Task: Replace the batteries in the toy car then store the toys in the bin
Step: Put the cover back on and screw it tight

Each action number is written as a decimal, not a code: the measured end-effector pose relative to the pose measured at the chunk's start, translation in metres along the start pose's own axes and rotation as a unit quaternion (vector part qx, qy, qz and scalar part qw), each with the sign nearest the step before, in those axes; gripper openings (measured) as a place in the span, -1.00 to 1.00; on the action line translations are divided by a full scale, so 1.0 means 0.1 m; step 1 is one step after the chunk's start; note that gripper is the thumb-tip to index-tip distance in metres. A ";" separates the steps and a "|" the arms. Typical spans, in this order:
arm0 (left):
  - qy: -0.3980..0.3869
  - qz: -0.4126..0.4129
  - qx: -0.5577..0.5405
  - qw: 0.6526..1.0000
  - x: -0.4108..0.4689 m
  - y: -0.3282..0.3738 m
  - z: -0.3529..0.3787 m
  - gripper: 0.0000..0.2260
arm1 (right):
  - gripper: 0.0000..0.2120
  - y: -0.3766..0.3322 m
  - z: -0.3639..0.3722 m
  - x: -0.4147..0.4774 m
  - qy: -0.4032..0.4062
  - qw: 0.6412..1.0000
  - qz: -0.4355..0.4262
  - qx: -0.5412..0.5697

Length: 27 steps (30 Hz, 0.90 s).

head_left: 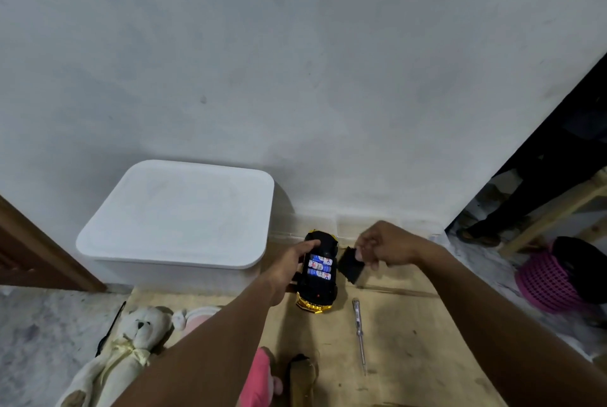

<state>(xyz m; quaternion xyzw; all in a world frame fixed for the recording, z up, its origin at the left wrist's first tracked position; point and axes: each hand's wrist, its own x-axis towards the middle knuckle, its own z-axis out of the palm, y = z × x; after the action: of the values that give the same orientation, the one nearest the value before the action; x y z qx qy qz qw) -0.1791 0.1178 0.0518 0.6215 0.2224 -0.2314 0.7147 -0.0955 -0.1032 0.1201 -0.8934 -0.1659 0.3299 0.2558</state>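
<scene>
A black and gold toy car (318,295) lies upside down on a cardboard sheet (404,334). Its battery bay is uncovered and shows three blue and white batteries (319,267) side by side. My left hand (292,263) grips the car's left side, thumb near its far end. To the car's right, just above the cardboard, my right hand (382,247) pinches the black battery cover (350,264). A white bin (177,219) with its lid on stands against the wall to the left of the car.
A screwdriver (359,334) lies on the cardboard, right of the car. A cream teddy bear (128,350), a pink plush toy (259,377) and a brown toy (302,377) lie near me. A purple basket (548,281) sits at the right, a wooden door (39,252) at the left.
</scene>
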 end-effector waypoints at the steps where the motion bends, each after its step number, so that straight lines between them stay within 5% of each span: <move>1: -0.006 0.003 0.004 1.000 0.01 0.01 0.02 -0.68 | -0.91 -0.15 -0.04 0.03 -0.006 1.000 -0.005 -0.013; 16: -0.057 0.011 -0.013 0.998 0.03 0.11 0.01 -0.73 | -0.86 -0.66 0.17 0.37 0.012 0.975 0.033 -0.222; 27: -0.072 0.024 -0.028 0.997 0.02 0.13 0.06 -0.69 | -0.85 -0.67 0.08 0.34 -0.035 0.990 0.068 -0.119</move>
<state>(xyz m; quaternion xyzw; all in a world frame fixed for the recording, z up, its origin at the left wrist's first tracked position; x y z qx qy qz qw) -0.1695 0.1135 0.0613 0.5883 0.1617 -0.2516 0.7513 -0.0848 -0.0300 0.1359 -0.9146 -0.1512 0.3557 0.1187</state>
